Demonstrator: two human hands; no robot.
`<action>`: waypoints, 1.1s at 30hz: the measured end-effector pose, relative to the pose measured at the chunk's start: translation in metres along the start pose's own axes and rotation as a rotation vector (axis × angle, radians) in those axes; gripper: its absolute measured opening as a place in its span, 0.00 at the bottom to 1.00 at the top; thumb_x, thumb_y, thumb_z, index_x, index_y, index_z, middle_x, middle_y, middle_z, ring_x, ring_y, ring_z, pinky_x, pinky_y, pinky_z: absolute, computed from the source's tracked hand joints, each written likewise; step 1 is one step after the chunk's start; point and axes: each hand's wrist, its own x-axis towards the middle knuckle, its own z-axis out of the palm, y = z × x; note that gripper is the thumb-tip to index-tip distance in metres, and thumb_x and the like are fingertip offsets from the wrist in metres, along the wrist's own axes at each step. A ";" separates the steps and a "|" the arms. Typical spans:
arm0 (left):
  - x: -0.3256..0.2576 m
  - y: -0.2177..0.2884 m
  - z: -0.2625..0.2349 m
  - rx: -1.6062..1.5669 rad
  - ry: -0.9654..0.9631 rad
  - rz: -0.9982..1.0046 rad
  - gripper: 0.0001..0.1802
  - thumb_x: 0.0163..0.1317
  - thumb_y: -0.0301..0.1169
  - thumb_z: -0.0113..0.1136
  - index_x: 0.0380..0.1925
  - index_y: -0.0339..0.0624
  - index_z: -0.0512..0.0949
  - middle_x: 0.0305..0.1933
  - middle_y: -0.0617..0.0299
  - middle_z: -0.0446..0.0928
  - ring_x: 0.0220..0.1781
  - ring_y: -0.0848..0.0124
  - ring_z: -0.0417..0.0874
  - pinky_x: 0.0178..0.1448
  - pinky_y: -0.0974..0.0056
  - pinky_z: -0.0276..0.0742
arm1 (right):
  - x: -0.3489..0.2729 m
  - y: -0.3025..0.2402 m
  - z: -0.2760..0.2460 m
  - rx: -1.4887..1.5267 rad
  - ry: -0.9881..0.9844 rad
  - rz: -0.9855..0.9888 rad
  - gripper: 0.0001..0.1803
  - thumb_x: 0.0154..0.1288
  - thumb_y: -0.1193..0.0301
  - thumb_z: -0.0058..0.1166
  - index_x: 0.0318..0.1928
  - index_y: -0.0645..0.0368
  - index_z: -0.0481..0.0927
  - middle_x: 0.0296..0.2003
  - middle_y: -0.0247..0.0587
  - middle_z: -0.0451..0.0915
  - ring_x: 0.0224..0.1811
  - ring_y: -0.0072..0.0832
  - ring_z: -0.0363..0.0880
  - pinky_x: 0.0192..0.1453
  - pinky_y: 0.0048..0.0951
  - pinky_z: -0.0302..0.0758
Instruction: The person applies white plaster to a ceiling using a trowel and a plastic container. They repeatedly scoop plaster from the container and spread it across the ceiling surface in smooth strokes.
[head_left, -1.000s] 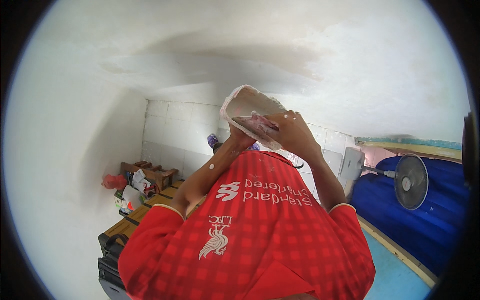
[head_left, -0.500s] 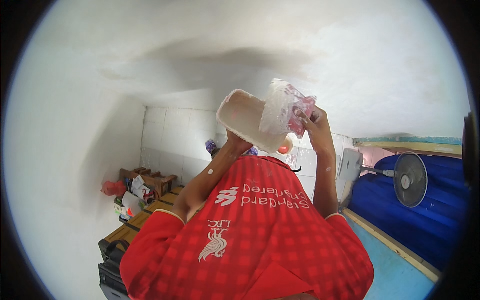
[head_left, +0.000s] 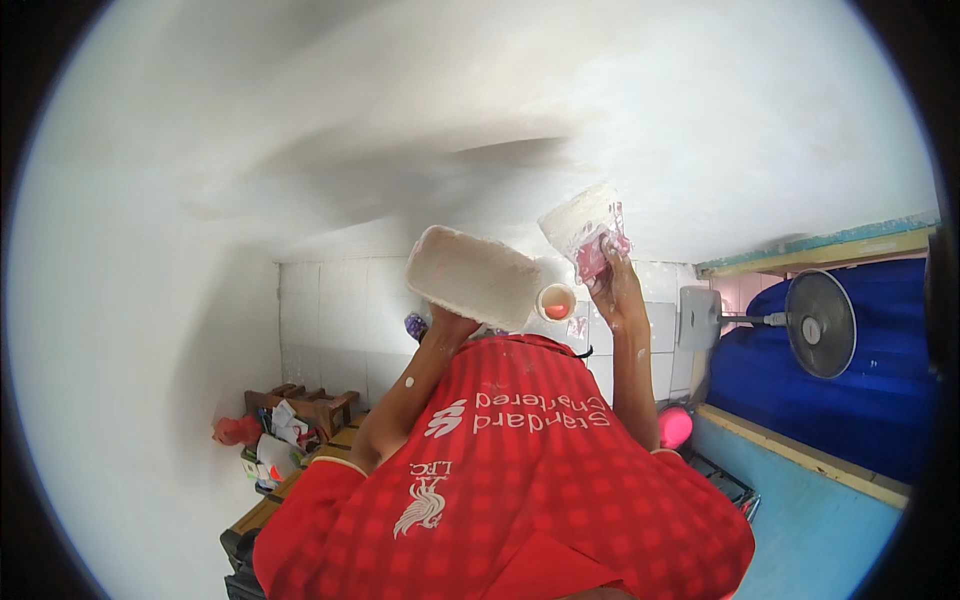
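Left hand point(head_left: 450, 325): closed under a white rectangular tray point(head_left: 475, 275), held raised just below the ceiling point(head_left: 620, 110). Right hand point(head_left: 612, 285): gripped around a white-coated applicator point(head_left: 585, 225) with pink wrapping, its top at or very near the ceiling surface; contact cannot be confirmed. A small orange-lined cup point(head_left: 556, 300) shows between the two hands.

Progress, as judged: most of the ceiling reads evenly white. A greyer band point(head_left: 400, 170) left of the applicator may be damp coating or shadow and likely needs another pass.
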 end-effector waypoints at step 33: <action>0.016 0.039 0.002 -0.428 -0.110 -0.133 0.31 0.67 0.54 0.39 0.64 0.49 0.58 0.65 0.60 0.63 0.66 0.63 0.64 0.71 0.51 0.57 | 0.081 -0.108 -0.079 -0.459 0.485 -0.710 0.07 0.66 0.69 0.48 0.36 0.60 0.76 0.36 0.38 0.77 0.34 0.24 0.76 0.43 0.25 0.75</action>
